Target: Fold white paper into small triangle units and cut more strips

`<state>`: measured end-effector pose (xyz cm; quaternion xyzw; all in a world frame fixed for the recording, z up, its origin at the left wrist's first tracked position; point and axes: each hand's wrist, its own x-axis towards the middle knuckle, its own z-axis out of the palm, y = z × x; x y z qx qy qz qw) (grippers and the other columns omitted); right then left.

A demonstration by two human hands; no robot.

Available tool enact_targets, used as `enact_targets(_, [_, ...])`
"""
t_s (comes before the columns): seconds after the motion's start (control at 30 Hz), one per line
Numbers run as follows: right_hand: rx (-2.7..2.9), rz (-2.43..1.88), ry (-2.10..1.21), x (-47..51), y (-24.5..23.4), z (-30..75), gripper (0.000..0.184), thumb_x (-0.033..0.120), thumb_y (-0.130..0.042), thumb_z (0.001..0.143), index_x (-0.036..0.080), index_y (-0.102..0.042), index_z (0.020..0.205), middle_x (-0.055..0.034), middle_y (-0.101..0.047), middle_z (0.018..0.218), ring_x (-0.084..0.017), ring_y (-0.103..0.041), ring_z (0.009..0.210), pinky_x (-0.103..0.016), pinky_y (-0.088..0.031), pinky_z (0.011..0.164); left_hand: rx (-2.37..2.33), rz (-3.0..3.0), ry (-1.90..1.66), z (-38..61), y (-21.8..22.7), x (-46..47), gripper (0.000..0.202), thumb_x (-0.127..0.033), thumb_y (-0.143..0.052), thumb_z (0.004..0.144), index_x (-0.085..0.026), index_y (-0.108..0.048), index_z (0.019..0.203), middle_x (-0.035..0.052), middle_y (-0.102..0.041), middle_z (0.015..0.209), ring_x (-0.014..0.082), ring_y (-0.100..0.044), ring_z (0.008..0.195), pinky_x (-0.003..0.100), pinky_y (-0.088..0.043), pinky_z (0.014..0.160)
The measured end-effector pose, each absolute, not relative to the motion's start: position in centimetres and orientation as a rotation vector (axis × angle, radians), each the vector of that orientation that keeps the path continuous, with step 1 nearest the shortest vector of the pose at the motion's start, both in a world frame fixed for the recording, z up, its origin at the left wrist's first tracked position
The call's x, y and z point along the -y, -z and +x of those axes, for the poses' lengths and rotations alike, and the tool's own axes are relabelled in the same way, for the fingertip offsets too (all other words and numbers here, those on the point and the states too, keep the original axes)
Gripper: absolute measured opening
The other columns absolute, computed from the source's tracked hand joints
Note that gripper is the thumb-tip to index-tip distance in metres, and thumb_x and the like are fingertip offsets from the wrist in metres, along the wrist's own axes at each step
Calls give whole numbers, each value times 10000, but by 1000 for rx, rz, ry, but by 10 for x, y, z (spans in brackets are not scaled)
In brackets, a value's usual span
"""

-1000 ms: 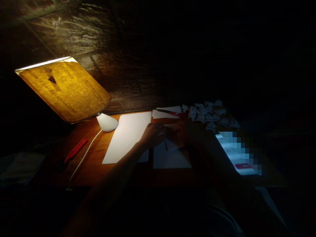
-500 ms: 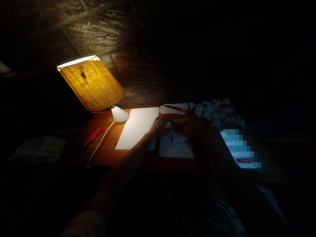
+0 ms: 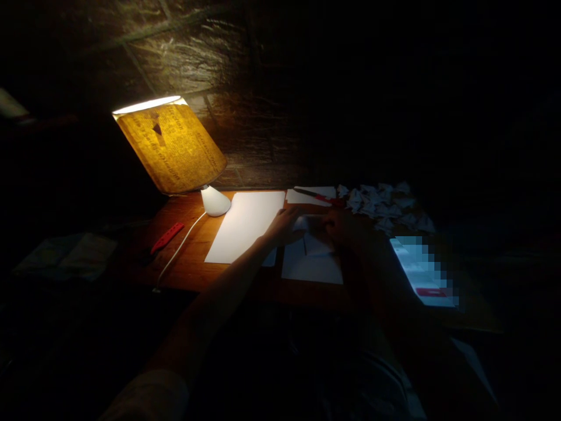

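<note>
Both hands are on a partly folded sheet of paper (image 3: 318,245) at the middle of the desk, in dim light. My left hand (image 3: 286,222) holds its far left side, with the fingers bent over the paper. At its far right corner my right hand (image 3: 340,227) grips the edge, fingers closed and mostly in shadow. Beneath lies another flat white sheet (image 3: 311,273). Left of it, brightly lit, is a stack of white paper (image 3: 249,225).
A lit lamp (image 3: 173,149) stands at the left, its white cord crossing the desk (image 3: 193,257) beside a red-handled knife (image 3: 166,237). Scissors (image 3: 318,196) lie on small papers at the back. Folded paper pieces (image 3: 381,204) are heaped right, behind a glowing screen (image 3: 421,275).
The view has shifted slightly. My right hand has slid a little to the right along the paper's far edge, while my left hand stays on its left side.
</note>
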<state>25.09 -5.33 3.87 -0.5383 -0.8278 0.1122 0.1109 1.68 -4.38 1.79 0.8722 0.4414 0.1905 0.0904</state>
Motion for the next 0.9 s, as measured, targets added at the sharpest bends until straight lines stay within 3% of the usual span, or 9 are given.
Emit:
enact_targets(0.17, [2433, -1552, -372, 52, -41, 252, 362, 115, -526, 933, 174, -835, 1114, -102, -785, 1204, -213, -673, 1088, -293, -471, 979, -1322, 2558, -603, 17, -18, 44, 566, -229, -712, 827, -141, -561, 1366, 193, -625, 1398, 352, -632, 1282, 529, -496, 1103])
enact_targets(0.4, [2452, -1497, -403, 49, -38, 254, 360, 115, -525, 920, 182, -838, 1085, -92, -786, 1133, -204, -659, 1035, -295, -461, 952, -1275, 2558, -591, 14, -21, 45, 350, -221, -708, 849, -212, -676, 1198, 123, -680, 1298, 311, -658, 1249, 517, -486, 1111])
enact_targets(0.63, [2391, -1504, -405, 52, -37, 252, 359, 106, -534, 920, 186, -845, 1082, -93, -787, 1139, -208, -672, 1036, -290, -456, 926, -1266, 2640, -524, 15, -22, 43, 303, -215, -713, 855, -226, -731, 1157, 101, -716, 1288, 312, -665, 1246, 530, -489, 1111])
enact_targets(0.77, [2420, -1519, -365, 57, -42, 249, 316, 165, -559, 951, 170, -839, 1099, -110, -787, 1142, -219, -670, 1031, -293, -457, 886, -1198, 2682, -490, 18, -23, 44, 274, -183, -677, 877, -175, -724, 1147, 121, -722, 1183, 299, -682, 1175, 489, -535, 1068])
enact_targets(0.9, [2424, -1503, -309, 64, -47, 244, 326, 321, -582, 1006, 159, -825, 1150, -135, -773, 1167, -225, -666, 1014, -300, -456, 861, -1185, 2689, -450, 19, -23, 43, 373, -153, -642, 886, -175, -703, 1253, 131, -701, 1226, 291, -679, 1161, 472, -573, 1011])
